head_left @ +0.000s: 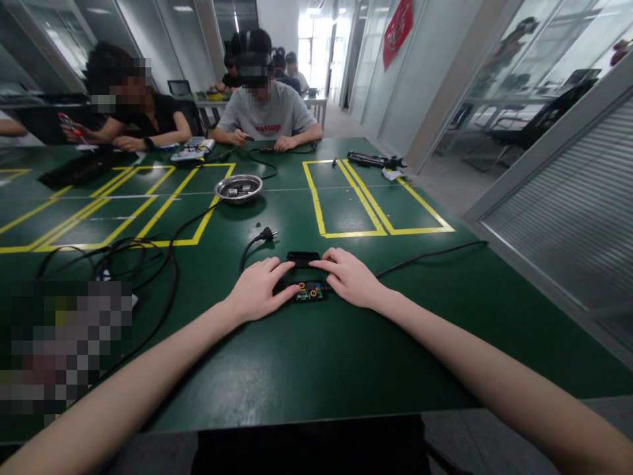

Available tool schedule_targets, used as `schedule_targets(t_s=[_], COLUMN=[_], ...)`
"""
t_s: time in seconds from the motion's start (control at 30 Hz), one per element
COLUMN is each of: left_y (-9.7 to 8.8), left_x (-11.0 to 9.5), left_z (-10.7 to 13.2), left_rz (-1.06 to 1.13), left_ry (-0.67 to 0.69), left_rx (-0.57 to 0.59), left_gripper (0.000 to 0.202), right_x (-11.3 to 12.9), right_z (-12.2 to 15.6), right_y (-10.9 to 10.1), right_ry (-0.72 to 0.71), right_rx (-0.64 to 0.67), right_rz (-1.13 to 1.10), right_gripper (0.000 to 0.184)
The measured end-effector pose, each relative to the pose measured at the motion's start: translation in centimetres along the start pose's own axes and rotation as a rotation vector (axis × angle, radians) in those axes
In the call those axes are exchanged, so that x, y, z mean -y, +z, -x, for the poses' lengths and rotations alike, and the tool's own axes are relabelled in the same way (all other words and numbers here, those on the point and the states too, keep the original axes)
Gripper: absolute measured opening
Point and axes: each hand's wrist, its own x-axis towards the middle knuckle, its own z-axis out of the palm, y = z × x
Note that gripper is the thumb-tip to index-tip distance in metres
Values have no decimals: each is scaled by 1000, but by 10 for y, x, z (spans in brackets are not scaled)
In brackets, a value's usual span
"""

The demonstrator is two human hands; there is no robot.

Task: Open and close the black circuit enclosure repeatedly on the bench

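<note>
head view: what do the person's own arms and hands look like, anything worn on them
The left hand and right hand are bare: no gloves, rings, watch or wristband show. The left forearm and right forearm are bare too, no sleeve in view to the picture's edge. No markings on them.

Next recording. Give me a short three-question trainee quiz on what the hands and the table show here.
1. True or false: the left hand and the right hand each hold a screwdriver.
2. Where does the loose plug lie? A: hanging off the table edge. B: on the green table, beyond the left hand. C: under the right hand.
3. Fill in: between the fingertips of both hands sits a small black device with an exposed ___ board.
Key: 1 false, both hands are empty and lie open at the device; 2 B; 3 circuit.
</note>
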Motion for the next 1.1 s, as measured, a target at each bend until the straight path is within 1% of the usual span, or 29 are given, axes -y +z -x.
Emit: schedule_targets(t_s=[0.1,0.13,0.2,0.3,0.47,0.57,0.6,0.67,0.73,0.8,0.87,0.97,1.1], left_y=[-1,-1,-2,-2,-1,1,1,3,4,4,3,1,-1], left_x=[2,2,2,2,1,2,2,1,1,1,1,1,-1], left_z=[1,2,2,3,4,5,5,6,6,6,6,5,4], left_rz=[37,44,52,75,99,134,146,153,149,156,177,224,286], left_ry=[99,129,158,164,154,112,103,103,114,121,111,74,26], left_rx=[26,31,40,41,5,-33,-43,-51,-54,-53,-44,-11,26], left_gripper=[63,63,55,46,45,46,47,45,43,40,39,38,37], right_x=[-3,-3,-3,-2,1,3,4,5,6,7,7,6,7], right_z=[2,3,4,6,6,6,6,7,7,7,8,8,9], right_y=[0,0,0,-1,-2,-1,0,3,4,4,2,-1,-3], right_ry=[-33,-41,-50,-43,-8,60,83,103,97,76,45,10,-33], right_rx=[-31,-43,-66,-92,-102,-132,-147,-175,-185,-179,-161,-153,-166], right_rz=[-62,-91,-166,-297,-486,-574,-603,-655,-680,-665,-616,-548,-537], right_gripper=[34,30,25,19,12,4,6,16,28,36,35,29,22])
